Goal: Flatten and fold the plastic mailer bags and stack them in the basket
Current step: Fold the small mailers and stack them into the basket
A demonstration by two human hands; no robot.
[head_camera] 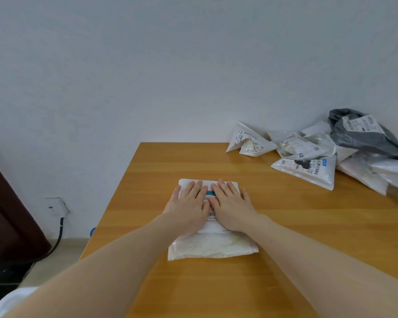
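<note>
Head view. Item: white plastic mailer bag, lying flat at centre of the wooden bench, shipping label with barcode and teal patch facing up.

Hands: left hand and right hand both released, fingers straight, palms pressing the far half of the bag, thumbs nearly touching over the label. Nothing is grasped.

Condition: near half of the bag shows crumpled, cloudy film, not yet smoothed; far edge appears doubled over, though whether that is a made fold cannot be told.

Toward 2 o'clock, well apart: pile of unsorted mailer bags, white ones under a grey mailer; a crumpled white mailer stands just beside the pile at its 9 o'clock side, against the wall.

Basket: not in view.

Risks, judged: trapped air may shift toward the near end and puff it up as the palms press; slick film may slide on the smooth bench under uneven pressure, skewing any fold; a lifted palm may let the plastic spring back.
</note>
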